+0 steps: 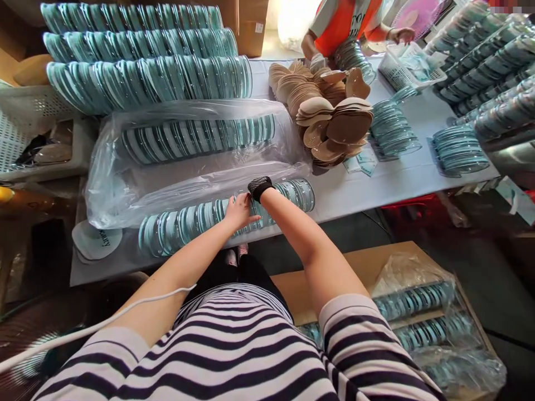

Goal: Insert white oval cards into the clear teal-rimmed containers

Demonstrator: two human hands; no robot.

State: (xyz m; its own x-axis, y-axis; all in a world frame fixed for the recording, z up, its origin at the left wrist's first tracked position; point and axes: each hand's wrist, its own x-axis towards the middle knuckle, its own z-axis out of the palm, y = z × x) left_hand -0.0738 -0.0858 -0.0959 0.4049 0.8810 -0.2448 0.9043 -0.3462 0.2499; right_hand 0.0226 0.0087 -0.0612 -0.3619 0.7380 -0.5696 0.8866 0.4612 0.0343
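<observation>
A long row of rounded clear-and-teal pieces (184,225), packed on edge, lies along the table's near side. My left hand (239,211) rests on the middle of this row, thumb stretched to the right and fingers bent over the pieces. Just beside it, my right hand (259,188) has a black, finely dotted covering, and its fingers cannot be made out. Beyond both hands, a clear plastic bag (112,184) lies spread open. Inside it is another row of the same pieces (196,139).
More rows (146,83) are stacked behind the bag. Brown oval pads (349,122) pile up at centre right, near a co-worker in an orange vest (346,22). White baskets (412,64) stand at both sides. An open carton (355,259) with bagged rows sits at lower right.
</observation>
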